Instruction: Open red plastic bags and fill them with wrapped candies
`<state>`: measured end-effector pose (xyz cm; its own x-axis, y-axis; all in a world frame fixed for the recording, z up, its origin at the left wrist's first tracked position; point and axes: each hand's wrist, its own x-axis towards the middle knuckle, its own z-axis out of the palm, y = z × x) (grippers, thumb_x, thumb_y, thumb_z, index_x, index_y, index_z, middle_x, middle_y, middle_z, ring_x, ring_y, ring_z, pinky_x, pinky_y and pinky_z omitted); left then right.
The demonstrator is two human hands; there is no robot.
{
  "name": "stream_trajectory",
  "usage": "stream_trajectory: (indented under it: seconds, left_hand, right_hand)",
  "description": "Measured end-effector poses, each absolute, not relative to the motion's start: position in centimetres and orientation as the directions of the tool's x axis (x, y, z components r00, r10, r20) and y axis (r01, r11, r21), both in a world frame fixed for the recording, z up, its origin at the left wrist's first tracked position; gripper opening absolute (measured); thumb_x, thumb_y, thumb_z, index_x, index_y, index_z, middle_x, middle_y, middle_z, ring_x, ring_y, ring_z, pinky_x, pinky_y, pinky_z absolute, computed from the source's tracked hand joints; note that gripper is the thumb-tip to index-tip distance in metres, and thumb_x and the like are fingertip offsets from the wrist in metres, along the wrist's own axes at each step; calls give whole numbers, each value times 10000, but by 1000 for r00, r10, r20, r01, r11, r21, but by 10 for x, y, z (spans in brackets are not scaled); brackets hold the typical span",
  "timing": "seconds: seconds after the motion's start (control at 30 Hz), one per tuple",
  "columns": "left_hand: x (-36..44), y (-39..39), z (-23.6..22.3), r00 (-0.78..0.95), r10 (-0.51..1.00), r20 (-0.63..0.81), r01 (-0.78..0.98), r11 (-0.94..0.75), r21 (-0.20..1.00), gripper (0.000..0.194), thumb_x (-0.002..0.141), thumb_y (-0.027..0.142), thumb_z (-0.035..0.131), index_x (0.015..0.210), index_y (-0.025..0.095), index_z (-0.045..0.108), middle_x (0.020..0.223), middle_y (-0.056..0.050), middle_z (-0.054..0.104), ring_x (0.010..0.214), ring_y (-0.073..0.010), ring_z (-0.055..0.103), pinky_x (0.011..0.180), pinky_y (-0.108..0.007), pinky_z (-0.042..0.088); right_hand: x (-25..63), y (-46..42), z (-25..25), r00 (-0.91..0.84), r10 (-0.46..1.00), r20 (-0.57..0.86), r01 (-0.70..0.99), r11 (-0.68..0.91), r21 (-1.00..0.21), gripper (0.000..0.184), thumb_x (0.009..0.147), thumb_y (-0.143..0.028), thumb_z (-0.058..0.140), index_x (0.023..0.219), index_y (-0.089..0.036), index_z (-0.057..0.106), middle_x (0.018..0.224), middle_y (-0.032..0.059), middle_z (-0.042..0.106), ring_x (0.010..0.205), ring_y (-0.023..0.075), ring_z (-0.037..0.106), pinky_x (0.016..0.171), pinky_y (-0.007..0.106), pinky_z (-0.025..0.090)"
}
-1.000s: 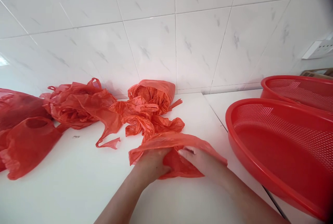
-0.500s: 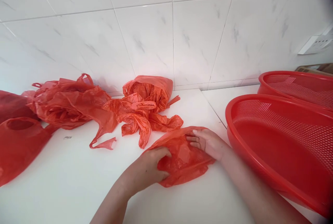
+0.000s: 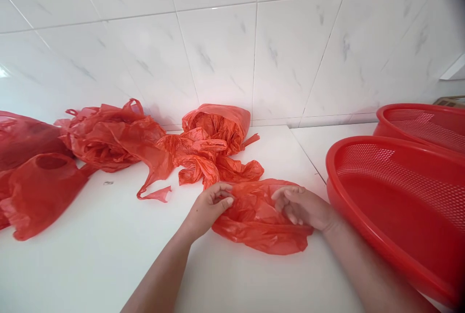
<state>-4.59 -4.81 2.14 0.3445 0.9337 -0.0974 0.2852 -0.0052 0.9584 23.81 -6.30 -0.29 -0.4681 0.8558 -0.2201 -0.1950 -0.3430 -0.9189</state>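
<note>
A crumpled red plastic bag (image 3: 259, 221) lies on the white counter (image 3: 90, 255) in front of me. My left hand (image 3: 209, 206) pinches the bag's left edge between thumb and fingers. My right hand (image 3: 305, 206) rests on the bag's right side with fingers curled into the plastic. Behind them sits a heap of more red plastic bags (image 3: 207, 148).
More red bags (image 3: 109, 133) and a flatter one (image 3: 39, 192) lie at the left along the tiled wall. A torn red scrap (image 3: 156, 193) lies near them. Two red perforated plastic baskets, a near one (image 3: 399, 196) and a far one (image 3: 421, 124), stand at the right.
Both hands have shifted on the bag: the left moved from pressing its front to pinching its upper left edge, and the bag now lies flatter and wider.
</note>
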Motion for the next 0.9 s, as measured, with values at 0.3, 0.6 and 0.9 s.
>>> stream_trajectory:
  seconds: [0.3, 0.6, 0.9]
  left_hand:
    - [-48, -41, 12, -188, 823, 535, 530, -374, 761, 139, 825, 294, 548, 926, 215, 602, 990, -43, 605, 939, -174, 572, 768, -306, 490]
    - [-51, -31, -4, -16, 919, 394, 601, -306, 738, 219, 833, 327, 550, 1005, 219, 631, 914, -24, 676, 832, -165, 621, 796, -307, 494]
    - [-48, -31, 18, -37, 845, 533, 584, -415, 698, 210, 854, 348, 518, 980, 207, 609, 984, -42, 639, 910, -174, 596, 783, -298, 488]
  right_hand:
    - [231, -67, 4, -288, 957, -35, -420, -158, -894, 360, 777, -487, 590, 1008, -217, 646, 814, 28, 575, 529, 74, 416, 411, 179, 296]
    - [192, -85, 24, -256, 953, 159, 536, 277, -798, 329, 791, -355, 608, 1111, -285, 640, 1134, 37, 560, 1036, 203, 507, 893, 333, 416]
    - [199, -84, 20, -375, 923, 89, 739, 355, -573, 182, 729, -168, 609, 867, -239, 703, 1004, 25, 592, 928, 196, 509, 816, 323, 406]
